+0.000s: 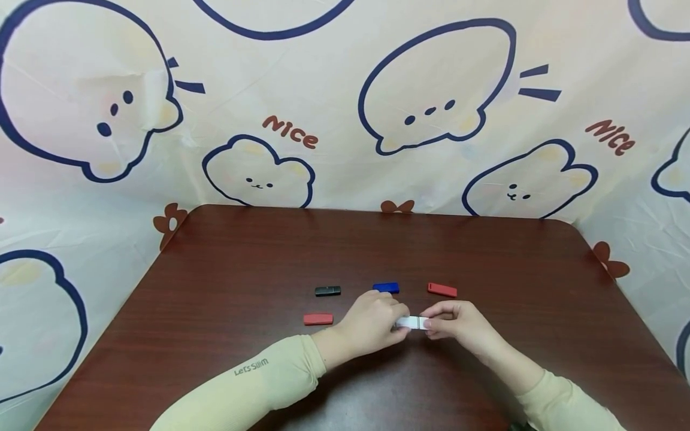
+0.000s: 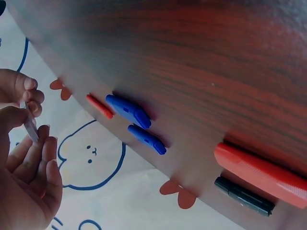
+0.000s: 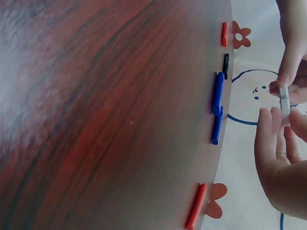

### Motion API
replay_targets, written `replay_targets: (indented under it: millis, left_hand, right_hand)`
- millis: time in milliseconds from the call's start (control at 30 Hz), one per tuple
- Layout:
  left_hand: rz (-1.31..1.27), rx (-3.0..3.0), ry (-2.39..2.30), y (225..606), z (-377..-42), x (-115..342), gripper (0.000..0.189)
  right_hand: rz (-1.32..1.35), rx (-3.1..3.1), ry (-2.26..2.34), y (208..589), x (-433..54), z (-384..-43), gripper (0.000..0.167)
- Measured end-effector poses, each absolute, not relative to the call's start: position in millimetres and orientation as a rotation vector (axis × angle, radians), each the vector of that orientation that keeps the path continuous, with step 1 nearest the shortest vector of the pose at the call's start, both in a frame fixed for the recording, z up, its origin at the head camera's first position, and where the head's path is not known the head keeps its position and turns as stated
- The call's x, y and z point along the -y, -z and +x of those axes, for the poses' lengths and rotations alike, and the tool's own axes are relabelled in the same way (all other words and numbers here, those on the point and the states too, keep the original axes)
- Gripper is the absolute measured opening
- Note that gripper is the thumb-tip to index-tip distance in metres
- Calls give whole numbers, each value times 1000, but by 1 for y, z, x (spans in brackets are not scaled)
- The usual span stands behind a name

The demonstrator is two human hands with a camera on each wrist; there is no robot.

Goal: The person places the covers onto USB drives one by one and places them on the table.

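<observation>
A small white USB stick is held between both hands above the table, a narrow band showing across it. My left hand pinches its left end, back of the hand toward the head camera. At the other end, my right hand grips it between thumb and fingers. The right wrist view shows the white USB stick edge-on, fingertips on both ends. A blue USB stick lies just beyond my left hand; a second blue stick, hidden in the head view, shows beside it in the wrist views.
A black stick and a red stick lie left of my left hand. Another red stick lies beyond my right hand. The dark brown table ends at a printed cloth hanging along the back and sides.
</observation>
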State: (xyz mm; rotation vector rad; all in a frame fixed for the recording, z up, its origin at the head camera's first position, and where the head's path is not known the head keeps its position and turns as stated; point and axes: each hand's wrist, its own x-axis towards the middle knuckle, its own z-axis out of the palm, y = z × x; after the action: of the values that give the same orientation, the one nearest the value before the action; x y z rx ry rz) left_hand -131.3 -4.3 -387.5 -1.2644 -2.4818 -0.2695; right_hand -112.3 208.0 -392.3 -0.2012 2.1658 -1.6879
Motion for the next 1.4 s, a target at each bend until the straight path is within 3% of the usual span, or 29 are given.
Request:
replay_targets:
  millis: [367, 1400]
  left_hand:
    - [-1244, 2494, 291, 389, -132, 6, 14]
    - [-1256, 2493, 277, 384, -126, 7, 16]
  right_hand:
    - [-532, -2901, 1158, 392, -192, -102, 13]
    - [-650, -2999, 1051, 384, -185, -96, 14]
